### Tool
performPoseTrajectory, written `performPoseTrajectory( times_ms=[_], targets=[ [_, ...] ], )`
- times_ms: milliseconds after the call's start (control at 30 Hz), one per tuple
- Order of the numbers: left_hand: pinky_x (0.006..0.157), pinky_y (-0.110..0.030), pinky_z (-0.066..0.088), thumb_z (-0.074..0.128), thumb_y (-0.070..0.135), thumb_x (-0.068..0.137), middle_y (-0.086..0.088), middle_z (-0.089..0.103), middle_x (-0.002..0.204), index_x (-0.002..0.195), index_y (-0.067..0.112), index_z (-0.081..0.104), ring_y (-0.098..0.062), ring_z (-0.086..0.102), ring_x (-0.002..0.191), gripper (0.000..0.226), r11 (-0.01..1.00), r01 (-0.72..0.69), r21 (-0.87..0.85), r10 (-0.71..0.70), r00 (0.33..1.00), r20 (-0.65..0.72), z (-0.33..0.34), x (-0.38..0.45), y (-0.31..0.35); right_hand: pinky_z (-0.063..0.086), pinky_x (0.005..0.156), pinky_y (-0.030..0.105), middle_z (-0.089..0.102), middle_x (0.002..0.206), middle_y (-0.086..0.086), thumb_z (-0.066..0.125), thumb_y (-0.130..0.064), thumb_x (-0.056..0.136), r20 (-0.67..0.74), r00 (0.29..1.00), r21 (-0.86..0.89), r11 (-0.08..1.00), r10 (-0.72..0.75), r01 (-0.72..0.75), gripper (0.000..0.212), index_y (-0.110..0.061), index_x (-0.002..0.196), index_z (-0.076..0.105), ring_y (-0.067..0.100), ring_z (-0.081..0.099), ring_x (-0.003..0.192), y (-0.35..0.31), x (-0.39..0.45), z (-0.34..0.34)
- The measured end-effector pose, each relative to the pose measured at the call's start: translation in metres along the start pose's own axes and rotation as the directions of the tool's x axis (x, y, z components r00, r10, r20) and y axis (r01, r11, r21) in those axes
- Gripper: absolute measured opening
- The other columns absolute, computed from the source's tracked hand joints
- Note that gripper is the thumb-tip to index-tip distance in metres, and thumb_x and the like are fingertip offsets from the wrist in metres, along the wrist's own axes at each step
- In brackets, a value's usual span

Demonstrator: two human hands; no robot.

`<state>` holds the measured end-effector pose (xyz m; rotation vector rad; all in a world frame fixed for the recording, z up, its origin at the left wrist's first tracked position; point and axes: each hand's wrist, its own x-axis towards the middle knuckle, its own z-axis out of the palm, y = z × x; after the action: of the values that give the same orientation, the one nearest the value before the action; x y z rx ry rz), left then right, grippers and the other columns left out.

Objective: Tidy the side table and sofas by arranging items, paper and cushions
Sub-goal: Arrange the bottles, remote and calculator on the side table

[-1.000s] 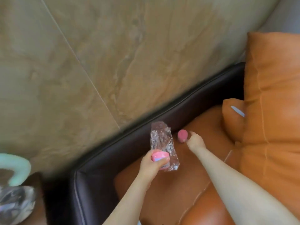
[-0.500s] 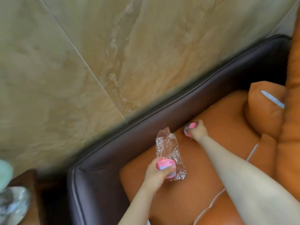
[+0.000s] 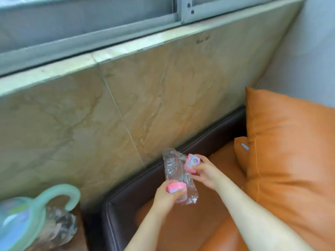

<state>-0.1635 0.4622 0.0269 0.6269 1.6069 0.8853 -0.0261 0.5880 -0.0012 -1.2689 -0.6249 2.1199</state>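
Between the two hands, above the orange sofa seat [image 3: 190, 223], a clear plastic wrapper [image 3: 176, 171] stands upright with its open mouth uppermost; the left hand [image 3: 167, 196] grips its lower end together with a pink pack [image 3: 176, 190], and the right hand [image 3: 205, 172] pinches a second pink pack [image 3: 192, 163] just beside the wrapper's upper part, touching or nearly touching it. The likely aim, as I judge it, is to slip this second pack into the wrapper; the film is thin and crumpled, so its mouth may fold shut and the pack may slide off and drop onto the seat or into the gap by the dark sofa arm [image 3: 181, 163] beyond the hands; too loose a hold below could also let the first pack fall out. Well to the right of the hands an orange cushion [image 3: 290, 151] leans upright. To the lower left of the left hand a mint green handle [image 3: 59, 194] and crinkled plastic [image 3: 58, 229] are blurred and cut off by the edge; what they belong to I cannot tell. The print on the packs is too small to read; whether the lower pack sits inside the wrapper or against it is unclear.
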Motion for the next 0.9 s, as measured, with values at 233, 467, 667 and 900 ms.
performPoseTrajectory(
  times_ms=[233, 467, 667, 900],
  targets=[
    [0.056, -0.015, 0.049, 0.073, 0.006, 0.079, -0.002, 0.059, 0.096, 0.101, 0.019, 0.056, -0.013, 0.058, 0.082, 0.030, 0.989, -0.148, 0.007, 0.147, 0.989, 0.016, -0.032, -0.093, 0.080, 0.049, 0.069, 0.031, 0.060, 0.098, 0.010, 0.046, 0.002, 0.092, 0.109, 0.983, 0.026, 0.989, -0.147, 0.145, 0.024, -0.016, 0.106, 0.055, 0.020, 0.060, 0.084, -0.078, -0.108, 0.067],
    [0.056, -0.018, 0.052, 0.081, 0.008, 0.060, -0.001, 0.055, 0.088, 0.089, 0.021, 0.056, -0.009, 0.056, 0.075, 0.041, 0.948, -0.308, 0.086, 0.305, 0.951, 0.049, -0.098, -0.207, 0.123, 0.056, 0.067, 0.031, 0.066, 0.088, 0.007, 0.089, -0.004, 0.043, 0.403, 0.840, -0.051, 0.908, -0.363, 0.416, 0.074, -0.016, 0.107, 0.054, 0.020, 0.067, 0.078, -0.143, -0.229, 0.180],
    [0.061, -0.024, 0.054, 0.082, 0.009, 0.061, -0.003, 0.059, 0.087, 0.091, 0.021, 0.057, -0.011, 0.057, 0.072, 0.041, 0.884, -0.437, 0.167, 0.446, 0.895, -0.019, -0.160, -0.294, 0.137, 0.052, 0.061, 0.020, 0.059, 0.095, 0.007, 0.060, 0.025, 0.069, 0.596, 0.732, -0.583, 0.449, -0.330, 0.678, 0.060, -0.019, 0.109, 0.053, 0.012, 0.062, 0.072, -0.132, -0.327, 0.295],
    [0.064, -0.020, 0.053, 0.079, 0.001, 0.068, -0.011, 0.063, 0.099, 0.099, 0.015, 0.057, -0.015, 0.062, 0.081, 0.040, 0.840, -0.514, 0.171, 0.534, 0.839, -0.102, -0.227, -0.366, 0.148, 0.048, 0.066, 0.012, 0.064, 0.095, -0.003, 0.068, 0.007, 0.069, 0.701, 0.638, -0.692, -0.088, -0.318, 0.717, 0.058, -0.032, 0.111, 0.057, 0.002, 0.056, 0.070, -0.106, -0.392, 0.373]
  ],
)
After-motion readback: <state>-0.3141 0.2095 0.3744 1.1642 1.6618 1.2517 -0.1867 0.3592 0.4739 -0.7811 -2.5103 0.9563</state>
